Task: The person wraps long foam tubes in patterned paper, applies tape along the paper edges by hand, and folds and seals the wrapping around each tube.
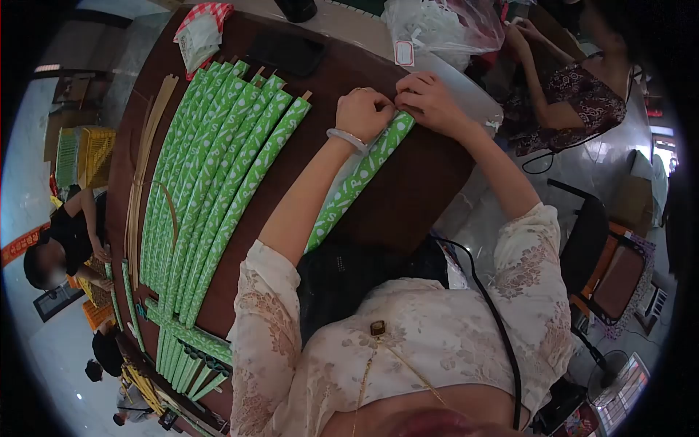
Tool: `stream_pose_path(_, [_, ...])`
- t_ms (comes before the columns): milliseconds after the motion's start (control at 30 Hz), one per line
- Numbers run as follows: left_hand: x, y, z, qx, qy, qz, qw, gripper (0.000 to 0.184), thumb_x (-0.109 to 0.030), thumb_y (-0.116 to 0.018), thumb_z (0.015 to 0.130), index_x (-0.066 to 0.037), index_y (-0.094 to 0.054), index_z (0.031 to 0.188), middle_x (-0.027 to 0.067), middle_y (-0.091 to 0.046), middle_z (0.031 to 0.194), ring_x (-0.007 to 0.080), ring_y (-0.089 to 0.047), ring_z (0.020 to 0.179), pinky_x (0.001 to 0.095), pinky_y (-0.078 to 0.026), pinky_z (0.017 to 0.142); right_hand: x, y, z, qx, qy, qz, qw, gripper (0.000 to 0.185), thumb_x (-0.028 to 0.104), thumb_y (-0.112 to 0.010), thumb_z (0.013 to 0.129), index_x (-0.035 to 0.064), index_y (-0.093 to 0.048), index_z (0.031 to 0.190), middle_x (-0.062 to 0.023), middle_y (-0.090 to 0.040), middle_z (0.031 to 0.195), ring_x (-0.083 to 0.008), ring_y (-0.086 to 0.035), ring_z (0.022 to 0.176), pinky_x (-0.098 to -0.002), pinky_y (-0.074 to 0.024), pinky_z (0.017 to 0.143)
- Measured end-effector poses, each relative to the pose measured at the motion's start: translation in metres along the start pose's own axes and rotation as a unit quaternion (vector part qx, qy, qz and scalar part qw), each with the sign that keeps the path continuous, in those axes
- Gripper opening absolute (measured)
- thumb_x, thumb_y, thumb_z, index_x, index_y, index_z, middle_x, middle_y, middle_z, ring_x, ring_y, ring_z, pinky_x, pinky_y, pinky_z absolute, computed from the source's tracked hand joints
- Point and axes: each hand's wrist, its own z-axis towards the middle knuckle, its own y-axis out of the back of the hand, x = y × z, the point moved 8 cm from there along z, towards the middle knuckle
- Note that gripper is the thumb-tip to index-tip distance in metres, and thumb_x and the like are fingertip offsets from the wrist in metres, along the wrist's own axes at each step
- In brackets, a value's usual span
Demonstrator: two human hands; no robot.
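Note:
A green paper tube (363, 175) with white letters and shapes slants across the brown table in front of me, its lower part hidden by my left arm. At its far end my left hand (362, 114), with a pale bracelet on the wrist, pinches the edge. My right hand (431, 104) curls over the same end from the other side, fingers closed on it. Several matching green tubes (229, 156) lie side by side to the left, some with thin wooden strips showing at their tips.
Thin strips (145, 153) lie along the table's left side. A dark phone (286, 53), a red checked bag (202, 36) and a clear plastic bag (440, 29) are at the back. One person (575, 95) sits at right; another (69, 229) works at left. A cable (480, 280) hangs near me.

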Motion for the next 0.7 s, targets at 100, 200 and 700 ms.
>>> stream_pose_path(100, [-0.0027,0.0019,-0.0005,0.001,-0.001,0.017,1.000,0.019,-0.024,-0.062,0.074,-0.007,-0.070,0.080,0.0096,-0.065,0.082,0.0264,-0.061,0.082,0.0359,-0.049,0.075,-0.0008,-0.0007,-0.0008,0.000,0.004,-0.009,1.000,0.017,0.006,-0.067,0.071,0.0117,-0.056,0.082,0.0000,-0.053,0.095,-0.0211,-0.053,0.096,-0.0360,-0.0382,0.086])
stream_pose_path(200, [-0.0004,0.0028,0.0000,0.011,-0.001,0.016,1.000,0.019,-0.024,-0.062,0.074,-0.007,-0.069,0.080,0.0096,-0.064,0.082,0.0270,-0.061,0.082,0.0366,-0.049,0.075,-0.0028,-0.0038,-0.0032,0.001,0.010,-0.009,1.000,0.017,0.006,-0.067,0.071,0.0112,-0.056,0.082,-0.0006,-0.053,0.095,-0.0217,-0.053,0.096,-0.0352,-0.0383,0.086])
stream_pose_path(700, [-0.0042,-0.0006,-0.0056,-0.017,-0.030,0.043,0.998,0.017,-0.024,-0.059,0.074,-0.012,-0.069,0.077,0.0084,-0.063,0.083,0.0269,-0.058,0.089,0.0422,-0.044,0.075,0.0020,-0.0031,-0.0051,0.019,0.010,-0.001,1.000,0.016,0.005,-0.066,0.073,0.0086,-0.053,0.082,-0.0035,-0.052,0.097,-0.0257,-0.050,0.098,-0.0364,-0.0394,0.084])
